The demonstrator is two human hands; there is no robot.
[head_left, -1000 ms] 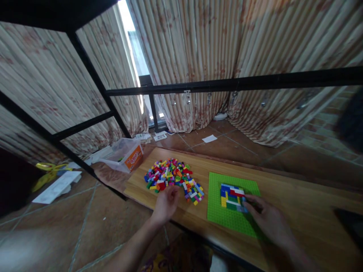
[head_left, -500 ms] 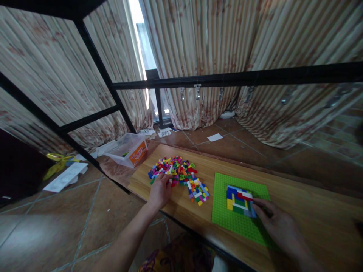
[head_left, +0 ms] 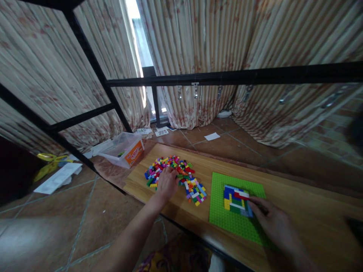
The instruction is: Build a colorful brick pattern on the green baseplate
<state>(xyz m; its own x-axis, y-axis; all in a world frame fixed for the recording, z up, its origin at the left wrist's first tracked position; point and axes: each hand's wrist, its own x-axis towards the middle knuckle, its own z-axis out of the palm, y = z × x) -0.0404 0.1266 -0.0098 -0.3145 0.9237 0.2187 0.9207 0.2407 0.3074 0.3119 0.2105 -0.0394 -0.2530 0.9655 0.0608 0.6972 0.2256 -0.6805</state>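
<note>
A heap of small coloured bricks (head_left: 181, 177) lies on the wooden table (head_left: 297, 211). My left hand (head_left: 166, 182) rests palm down on the heap, its fingers curled among the bricks; I cannot see whether they hold one. To the right lies a green baseplate (head_left: 227, 223) with a flat patch of joined bricks (head_left: 235, 198) in blue, yellow, red, white and green. My right hand (head_left: 272, 221) lies on the plate's right part, fingertips touching the patch's right edge.
A black metal frame (head_left: 227, 77) runs behind and to the left of the table. On the tiled floor to the left sit a clear plastic box with an orange label (head_left: 123, 150), white papers (head_left: 56, 177) and a yellow object (head_left: 48, 162). Striped curtains hang behind.
My left hand has moved forward from the table's near edge onto the brick heap. My right hand has stayed at the right edge of the joined bricks.
</note>
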